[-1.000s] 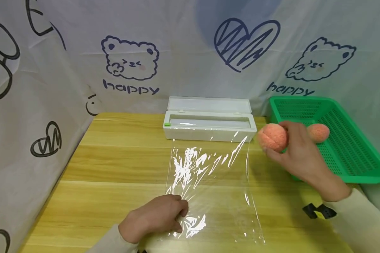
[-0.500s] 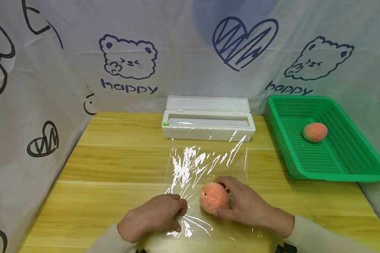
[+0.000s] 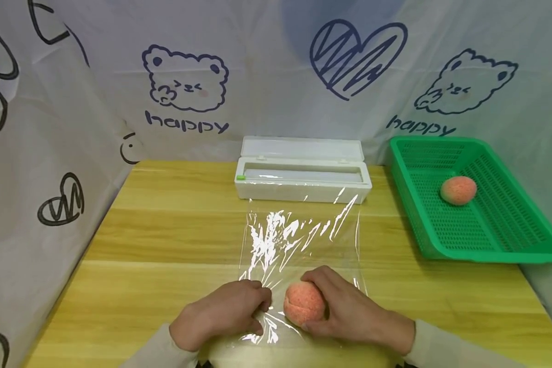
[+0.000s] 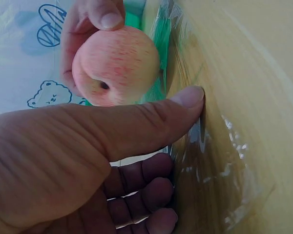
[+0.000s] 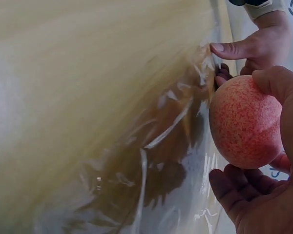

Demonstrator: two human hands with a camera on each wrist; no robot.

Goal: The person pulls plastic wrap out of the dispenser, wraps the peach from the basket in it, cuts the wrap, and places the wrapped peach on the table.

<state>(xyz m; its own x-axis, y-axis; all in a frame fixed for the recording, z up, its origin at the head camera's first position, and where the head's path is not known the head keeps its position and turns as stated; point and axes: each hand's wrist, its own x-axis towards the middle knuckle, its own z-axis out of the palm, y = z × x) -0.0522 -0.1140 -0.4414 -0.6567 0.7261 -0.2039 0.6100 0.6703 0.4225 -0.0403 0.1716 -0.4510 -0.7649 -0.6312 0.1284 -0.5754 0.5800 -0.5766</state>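
Observation:
Clear cling film [image 3: 303, 245] stretches from its white dispenser box [image 3: 303, 180] toward the near side of the wooden table. My left hand [image 3: 225, 313] rests on the film's near left part. In the left wrist view, its thumb and fingertips touch the film with a gap between them. My right hand [image 3: 349, 309] grips a pink peach [image 3: 304, 303] over the near part of the film, just right of the left hand. The right wrist view shows the thumb and fingers around the peach [image 5: 244, 122]; whether it touches the film is unclear.
A green plastic basket [image 3: 423, 235] stands at the right with another peach [image 3: 458, 190] inside. The dispenser's lid [image 3: 302, 148] is raised at the back. A white cloth with drawings [image 3: 276, 76] hangs behind the table [image 3: 156, 220] and at its left.
My right hand has carried the peach from beside the basket leftward and toward me, over the film, and lowered it. The left hand has stayed in place on the film.

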